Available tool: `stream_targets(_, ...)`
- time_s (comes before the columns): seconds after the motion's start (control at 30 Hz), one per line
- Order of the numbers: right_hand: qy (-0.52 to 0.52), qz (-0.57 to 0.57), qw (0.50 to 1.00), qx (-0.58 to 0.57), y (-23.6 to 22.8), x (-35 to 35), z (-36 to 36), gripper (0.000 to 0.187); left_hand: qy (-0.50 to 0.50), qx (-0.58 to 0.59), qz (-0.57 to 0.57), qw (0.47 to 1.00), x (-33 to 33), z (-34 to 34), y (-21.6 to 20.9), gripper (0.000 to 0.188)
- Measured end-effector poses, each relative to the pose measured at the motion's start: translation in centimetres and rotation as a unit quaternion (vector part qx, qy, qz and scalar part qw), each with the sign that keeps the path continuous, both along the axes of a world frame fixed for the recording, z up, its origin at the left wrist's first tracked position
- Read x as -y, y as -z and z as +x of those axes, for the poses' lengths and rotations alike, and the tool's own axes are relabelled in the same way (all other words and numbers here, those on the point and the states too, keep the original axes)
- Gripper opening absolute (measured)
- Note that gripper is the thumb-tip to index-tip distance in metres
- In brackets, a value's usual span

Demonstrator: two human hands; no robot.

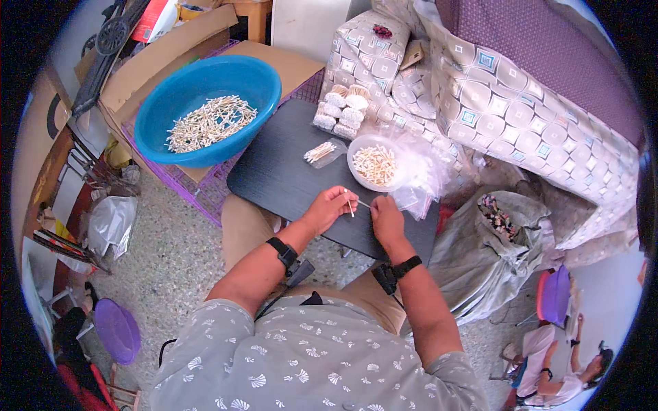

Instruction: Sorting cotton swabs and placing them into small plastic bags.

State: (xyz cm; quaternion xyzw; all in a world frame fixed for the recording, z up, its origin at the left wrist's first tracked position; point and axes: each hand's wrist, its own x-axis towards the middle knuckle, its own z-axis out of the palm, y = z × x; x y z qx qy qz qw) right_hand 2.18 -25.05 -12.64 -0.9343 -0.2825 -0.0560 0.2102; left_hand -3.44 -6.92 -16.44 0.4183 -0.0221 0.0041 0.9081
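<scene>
My left hand (330, 211) is closed in a pinch on a cotton swab (351, 207), which points down toward the table edge. Close to its right, my right hand (388, 220) is closed too, with a thin pale stick (364, 203), apparently another cotton swab, at its fingertips. Just beyond the hands stands a white bowl (354, 179) filled with loose cotton swabs. Clear plastic bags (419, 179) lie heaped against the bowl's right side. Left of the bowl, a small clear bag (320, 153) with several swabs in it rests on the black table (274, 171).
A large blue basin (275, 89) of loose swabs stands on cardboard at the far left. Bundled swabs (341, 109) are stacked at the table's back edge, beside a patterned cover (521, 130). A grey sack (480, 253) sits at right; another person (552, 366) works at lower right.
</scene>
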Motion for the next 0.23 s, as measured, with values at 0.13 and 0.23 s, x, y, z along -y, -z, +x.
stream_targets(0.13,-0.021,-0.061,0.998,-0.018,-0.8,0.28,0.05,0.012,0.001,-0.006,-0.007,1.0,-0.04,-0.02,-0.01,0.015)
stream_targets(0.23,-0.049,-0.053,0.997,-0.019,-0.4,0.67,-0.11,0.019,-0.001,-0.027,-0.023,0.999,-0.43,0.13,0.05,0.016)
